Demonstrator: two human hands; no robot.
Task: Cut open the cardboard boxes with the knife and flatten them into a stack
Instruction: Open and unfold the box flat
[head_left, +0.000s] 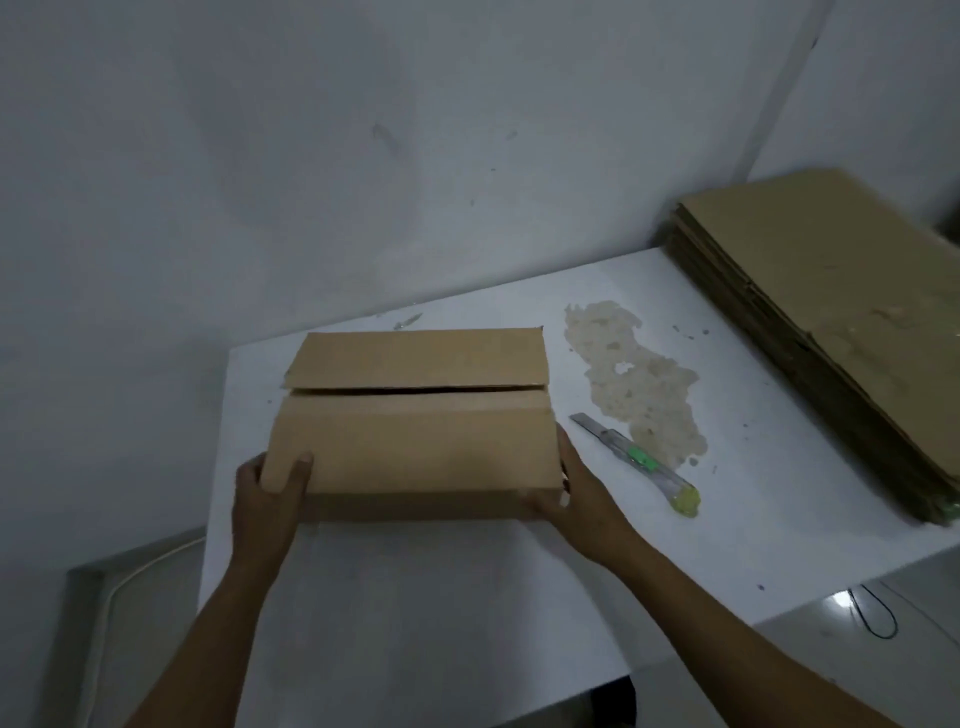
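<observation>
A closed brown cardboard box sits on the white table, its top flaps meeting along a dark seam. My left hand grips the box's near left corner, thumb on top. My right hand holds the near right corner, fingers wrapped around the side. A utility knife with a green slider and yellowish end lies on the table just right of the box, blade pointing away. A stack of flattened cardboard rests at the table's right back.
A rough worn patch marks the tabletop between the box and the stack. The grey wall stands right behind the table. A thin cable loop lies on the floor at right, beyond the table's edge.
</observation>
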